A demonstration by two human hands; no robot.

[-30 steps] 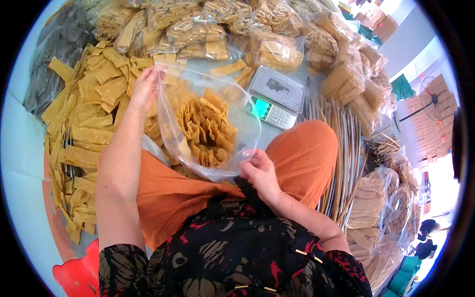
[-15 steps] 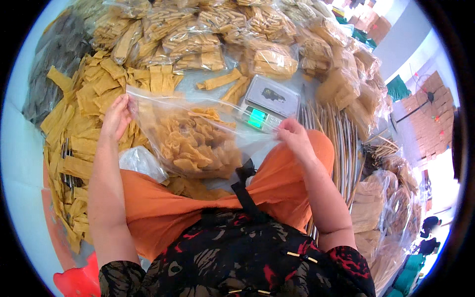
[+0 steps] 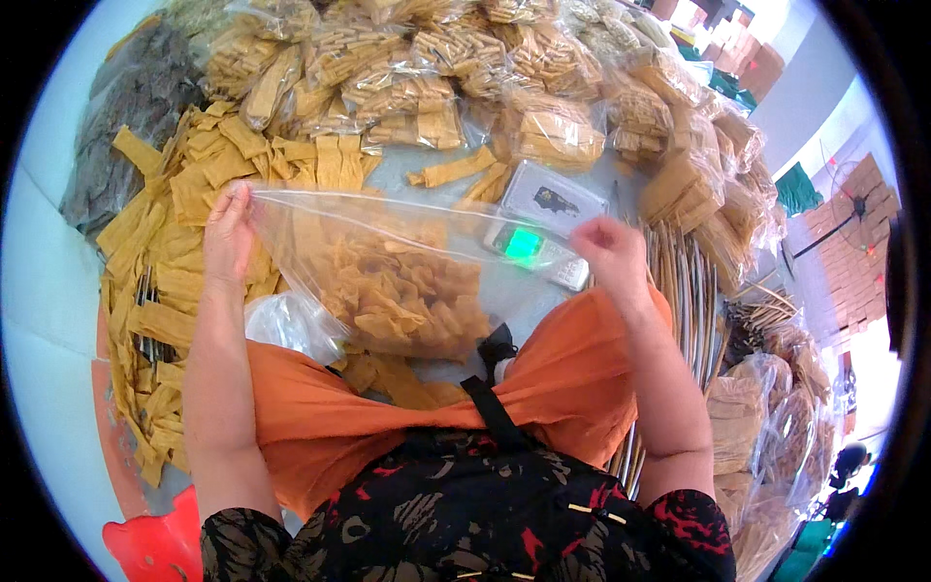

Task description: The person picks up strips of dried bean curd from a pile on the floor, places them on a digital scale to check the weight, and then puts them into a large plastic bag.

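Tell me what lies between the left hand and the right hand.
In the head view, a clear plastic bag stretches between the left hand and the right hand, with crinkled yellow-brown sheets inside.

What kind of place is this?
Probably a packing workshop, judging by the heaped clear bags full of yellowish-brown pieces, the digital scale, and the loose pile of strips at the left.

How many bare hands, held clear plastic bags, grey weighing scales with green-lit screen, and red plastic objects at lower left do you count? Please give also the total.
Bare hands: 2 (left hand, right hand)
Held clear plastic bag: 1
Grey weighing scale: 1
Red plastic object: 1
Total: 5
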